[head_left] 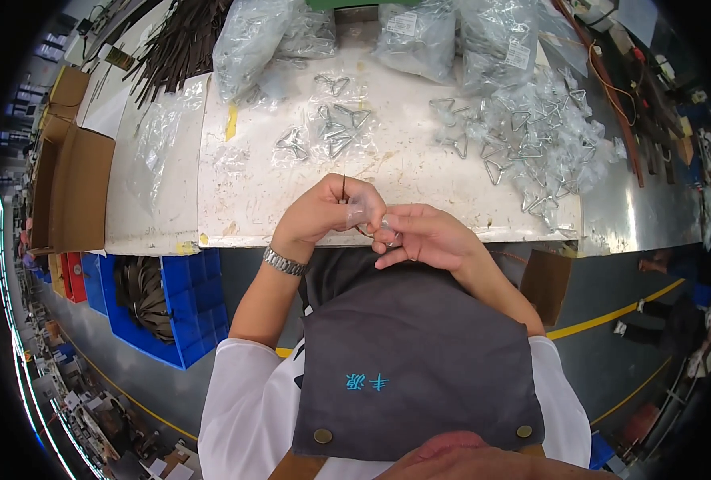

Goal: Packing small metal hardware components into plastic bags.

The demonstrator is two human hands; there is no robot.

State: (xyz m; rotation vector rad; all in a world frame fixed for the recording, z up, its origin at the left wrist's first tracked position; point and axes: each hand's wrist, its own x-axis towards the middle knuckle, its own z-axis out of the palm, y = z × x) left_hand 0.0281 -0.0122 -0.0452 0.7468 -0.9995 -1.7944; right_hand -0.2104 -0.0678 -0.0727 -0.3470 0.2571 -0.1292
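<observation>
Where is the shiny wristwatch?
In the head view, the wristwatch sits on the left wrist, just below the left hand, at the near edge of the white table and above the dark apron.

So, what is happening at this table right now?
A person in a grey apron works at the edge of a worn white table. The left hand pinches a small clear plastic bag together with a thin dark wire piece. The right hand meets it, fingers at the bag's opening. Loose triangular metal wire rings lie on the table to the right, and more fill clear bags at the back.
</observation>
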